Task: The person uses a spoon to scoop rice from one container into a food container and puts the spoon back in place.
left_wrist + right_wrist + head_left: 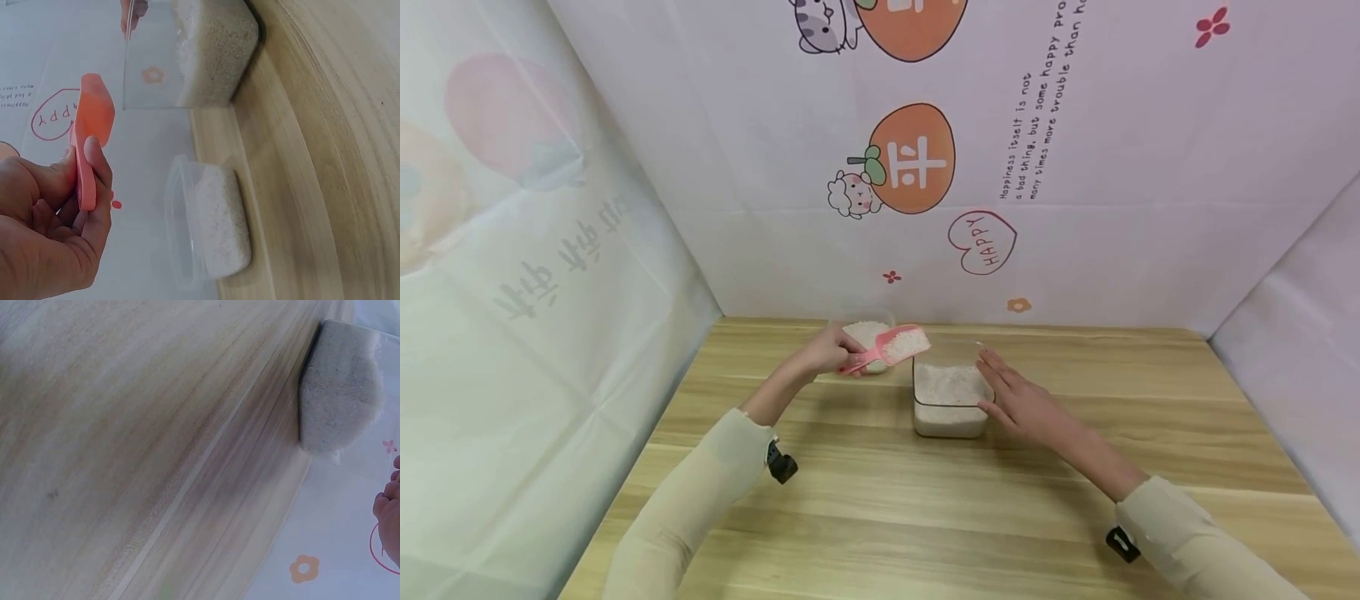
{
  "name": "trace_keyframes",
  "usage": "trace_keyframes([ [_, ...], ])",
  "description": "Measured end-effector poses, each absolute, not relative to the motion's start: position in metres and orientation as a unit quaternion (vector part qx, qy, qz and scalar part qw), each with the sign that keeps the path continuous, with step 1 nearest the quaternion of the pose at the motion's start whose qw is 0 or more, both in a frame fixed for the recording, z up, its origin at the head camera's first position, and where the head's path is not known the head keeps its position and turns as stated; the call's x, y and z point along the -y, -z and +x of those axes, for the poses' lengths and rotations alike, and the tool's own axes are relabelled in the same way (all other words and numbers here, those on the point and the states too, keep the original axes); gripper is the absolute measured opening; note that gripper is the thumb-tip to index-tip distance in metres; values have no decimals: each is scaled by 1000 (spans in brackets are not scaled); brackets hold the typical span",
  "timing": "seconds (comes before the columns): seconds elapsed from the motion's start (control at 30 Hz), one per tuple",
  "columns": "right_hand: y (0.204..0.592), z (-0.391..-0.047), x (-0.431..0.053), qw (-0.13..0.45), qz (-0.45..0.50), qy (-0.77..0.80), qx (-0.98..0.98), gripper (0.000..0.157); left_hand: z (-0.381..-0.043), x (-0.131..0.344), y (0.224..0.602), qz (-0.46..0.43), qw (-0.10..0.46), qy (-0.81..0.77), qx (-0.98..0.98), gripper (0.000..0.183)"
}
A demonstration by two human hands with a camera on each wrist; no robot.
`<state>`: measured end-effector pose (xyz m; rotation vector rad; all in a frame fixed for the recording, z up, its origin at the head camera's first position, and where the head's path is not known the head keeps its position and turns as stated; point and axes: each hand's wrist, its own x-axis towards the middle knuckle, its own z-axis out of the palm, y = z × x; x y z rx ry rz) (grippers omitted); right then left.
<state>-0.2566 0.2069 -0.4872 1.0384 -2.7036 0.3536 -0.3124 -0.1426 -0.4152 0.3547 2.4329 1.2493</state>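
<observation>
In the head view, my left hand (833,350) grips the handle of a pink scoop (874,354) heaped with white rice (907,343). The scoop's mouth reaches to the left rim of a clear square container (951,423), which is partly filled with pale grain. Thumb and curled fingers pinch the handle in the left wrist view, where the scoop (94,112) appears side-on. On the container's right side, my right hand (1026,404) rests with its fingers extended along the rim. Behind my left hand sits a smaller clear tub (181,225) of white rice, partly hidden in the head view.
Both containers stand on a wood-grain table (880,517) near its back edge. A white printed sheet (760,208) rises behind it, with more sheeting at the left and right. Black straps (781,463) show at both wrists.
</observation>
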Motion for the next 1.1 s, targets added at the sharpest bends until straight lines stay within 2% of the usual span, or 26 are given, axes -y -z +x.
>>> trace_keyframes([
  [0.67, 492, -257, -209, 128, 356, -127, 917, 65, -303, 186, 429, 70, 121, -465, -874, 21],
  [0.9, 491, -257, -208, 124, 355, -131, 918, 65, -307, 195, 437, 60, 80, -412, -906, 19],
  [1.1, 490, -257, -207, 125, 358, -128, 917, 65, -312, 195, 440, 33, 72, -377, -923, 18],
])
